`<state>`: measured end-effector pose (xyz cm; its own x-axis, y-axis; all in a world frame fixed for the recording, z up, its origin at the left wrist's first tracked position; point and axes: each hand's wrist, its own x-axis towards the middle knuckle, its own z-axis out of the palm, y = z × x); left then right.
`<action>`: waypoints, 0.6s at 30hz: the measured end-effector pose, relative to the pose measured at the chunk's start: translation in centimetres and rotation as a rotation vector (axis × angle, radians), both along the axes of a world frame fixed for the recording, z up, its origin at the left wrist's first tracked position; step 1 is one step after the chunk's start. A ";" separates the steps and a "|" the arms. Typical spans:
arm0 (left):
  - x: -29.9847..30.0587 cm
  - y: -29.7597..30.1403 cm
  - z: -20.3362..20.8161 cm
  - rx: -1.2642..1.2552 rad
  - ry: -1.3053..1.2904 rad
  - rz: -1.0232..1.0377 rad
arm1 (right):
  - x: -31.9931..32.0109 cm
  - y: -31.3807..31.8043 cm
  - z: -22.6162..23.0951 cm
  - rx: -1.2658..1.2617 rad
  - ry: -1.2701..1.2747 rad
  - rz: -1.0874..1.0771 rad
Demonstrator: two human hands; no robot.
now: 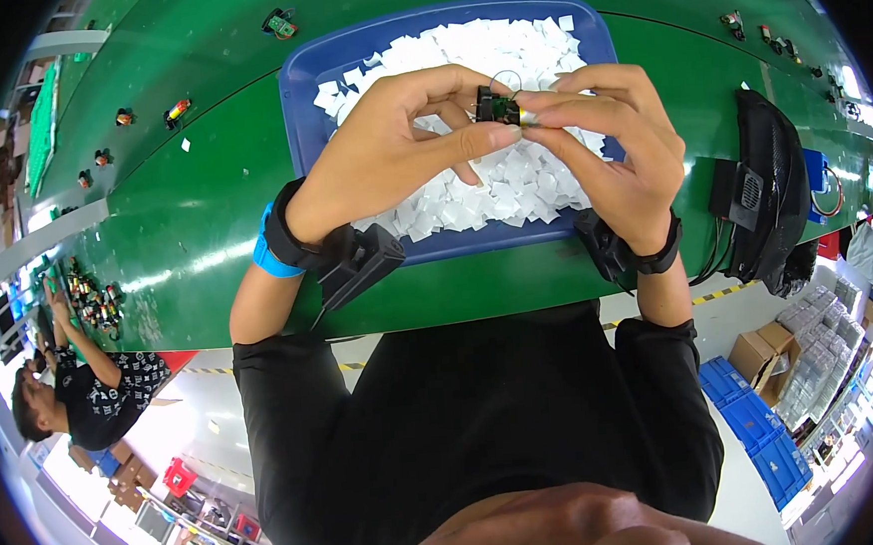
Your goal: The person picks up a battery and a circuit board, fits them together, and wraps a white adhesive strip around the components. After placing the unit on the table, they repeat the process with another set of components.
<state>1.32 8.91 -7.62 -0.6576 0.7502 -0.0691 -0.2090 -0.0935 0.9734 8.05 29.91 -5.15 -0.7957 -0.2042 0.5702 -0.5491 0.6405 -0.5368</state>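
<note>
Both hands meet over a blue plastic tray (299,111) filled with small white square pieces (452,197). Between my fingertips is a small electronic assembly (502,109) with a black round part, a green circuit board, a yellow cylindrical part and a thin looped wire. My left hand (408,134) pinches its black end between thumb and fingers. My right hand (613,127) grips the yellow end with thumb and fingertips. A black strapped device hangs at each wrist, with a blue band beside the left one.
Similar small assemblies (281,24) lie spread along the green table (205,247). A heap of them (93,298) sits at the left, by another person (94,393). To the right are a black bag (766,182) and a black box with cables (737,194).
</note>
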 end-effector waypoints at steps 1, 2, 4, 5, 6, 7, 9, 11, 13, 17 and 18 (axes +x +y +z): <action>0.0 0.1 -0.1 0.021 0.025 0.018 | 0.0 0.0 0.0 0.000 0.001 0.001; 0.0 0.1 -0.1 0.021 0.026 0.020 | -0.1 -0.1 -0.1 0.011 0.007 0.005; 0.2 0.2 -0.2 -0.032 0.089 0.020 | 0.0 -0.1 -0.4 0.035 0.015 0.011; 0.2 0.2 -0.2 -0.059 0.120 0.020 | 0.0 0.0 -0.5 0.035 0.014 0.010; 0.1 0.2 -0.1 -0.058 0.119 0.019 | -0.1 -0.1 -0.6 0.048 0.026 0.015; 0.0 0.2 0.1 -0.076 0.093 0.004 | -0.1 -0.1 -0.7 0.061 0.037 0.019; -0.2 0.1 0.5 -0.112 0.041 -0.024 | -0.2 -0.2 -0.7 0.072 0.048 0.027; -0.2 0.1 0.2 -0.084 0.053 0.035 | -0.3 -0.5 -0.1 -0.017 0.092 -0.098; -0.2 0.2 -0.1 -0.025 0.079 0.147 | -0.1 -0.4 0.0 -0.061 0.117 -0.165; -0.2 0.7 -1.0 0.025 0.272 0.287 | 1.0 0.2 -0.7 -0.263 -0.229 -0.155; -0.2 1.0 -1.2 0.032 0.273 0.268 | 0.9 0.0 -0.7 -0.313 -0.336 -0.132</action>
<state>1.11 9.86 -8.77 -0.8215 0.5484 0.1564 0.0938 -0.1406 0.9856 8.96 29.92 -5.86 -0.9541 0.0519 0.2948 -0.2366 0.4724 -0.8490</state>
